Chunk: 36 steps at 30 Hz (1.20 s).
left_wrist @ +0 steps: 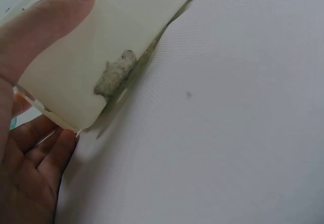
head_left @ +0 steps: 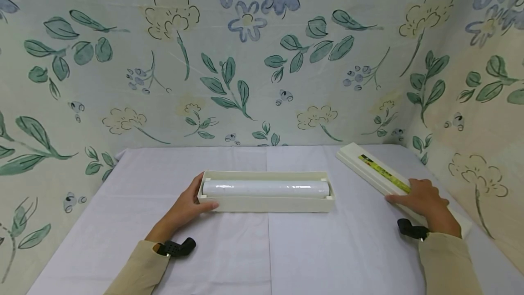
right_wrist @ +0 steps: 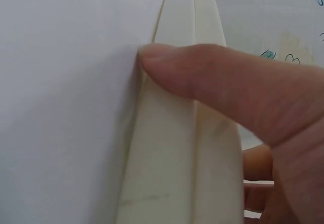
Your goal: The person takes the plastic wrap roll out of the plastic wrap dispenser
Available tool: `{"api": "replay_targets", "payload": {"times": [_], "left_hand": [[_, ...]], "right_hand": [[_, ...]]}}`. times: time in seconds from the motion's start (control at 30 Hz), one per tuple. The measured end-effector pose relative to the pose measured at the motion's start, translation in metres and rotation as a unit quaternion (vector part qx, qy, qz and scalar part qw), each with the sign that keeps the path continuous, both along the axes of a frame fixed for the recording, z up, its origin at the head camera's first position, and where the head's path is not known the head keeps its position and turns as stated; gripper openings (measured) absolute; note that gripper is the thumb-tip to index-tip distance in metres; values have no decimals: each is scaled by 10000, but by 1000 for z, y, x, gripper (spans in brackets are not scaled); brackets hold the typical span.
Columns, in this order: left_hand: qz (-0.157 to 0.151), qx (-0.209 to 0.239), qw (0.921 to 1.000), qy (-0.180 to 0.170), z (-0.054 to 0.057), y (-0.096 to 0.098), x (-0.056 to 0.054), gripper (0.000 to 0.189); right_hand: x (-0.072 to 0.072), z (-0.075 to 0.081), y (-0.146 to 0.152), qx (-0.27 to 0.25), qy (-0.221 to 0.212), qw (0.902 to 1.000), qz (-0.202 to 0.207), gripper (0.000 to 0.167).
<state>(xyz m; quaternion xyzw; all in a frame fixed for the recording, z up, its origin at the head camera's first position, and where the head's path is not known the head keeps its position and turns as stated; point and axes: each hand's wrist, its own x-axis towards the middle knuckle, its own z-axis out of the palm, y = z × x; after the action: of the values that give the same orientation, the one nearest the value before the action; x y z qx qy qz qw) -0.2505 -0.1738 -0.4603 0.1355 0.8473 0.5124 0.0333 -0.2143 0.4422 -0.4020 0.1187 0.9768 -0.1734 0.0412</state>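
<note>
1. The long cream box (head_left: 266, 204) is on the tabletop (head_left: 307, 249), near the middle, with its top uncovered.
2. Inside the box there is one shiny whitish roll (head_left: 266, 188); it lies lengthwise and takes up nearly the whole length.
3. The left hand (head_left: 185, 207) holds the left end of the box: its thumb is on the front wall, and the other fingers are bent round the end, spread as wide as the box needs.
4. Low on the box wall, the left wrist view shows a rough grey patch (left_wrist: 116, 77).
5. The long cream cover (head_left: 373, 175), with a yellow-green label (head_left: 385, 173), is slanted at the right, apart from the box.
6. The right hand (head_left: 427, 204) grips this cover across its width, thumb on one edge, fingers at the other.
</note>
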Motion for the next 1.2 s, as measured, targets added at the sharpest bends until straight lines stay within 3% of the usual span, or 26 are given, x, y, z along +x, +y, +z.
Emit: {"api": "replay_targets", "payload": {"times": [1.2], "left_hand": [[-25, 31, 10000, -8, 2, 0, 1, 103]], "right_hand": [[0, 4, 0, -61, -233, 9997, 37, 107]]}}
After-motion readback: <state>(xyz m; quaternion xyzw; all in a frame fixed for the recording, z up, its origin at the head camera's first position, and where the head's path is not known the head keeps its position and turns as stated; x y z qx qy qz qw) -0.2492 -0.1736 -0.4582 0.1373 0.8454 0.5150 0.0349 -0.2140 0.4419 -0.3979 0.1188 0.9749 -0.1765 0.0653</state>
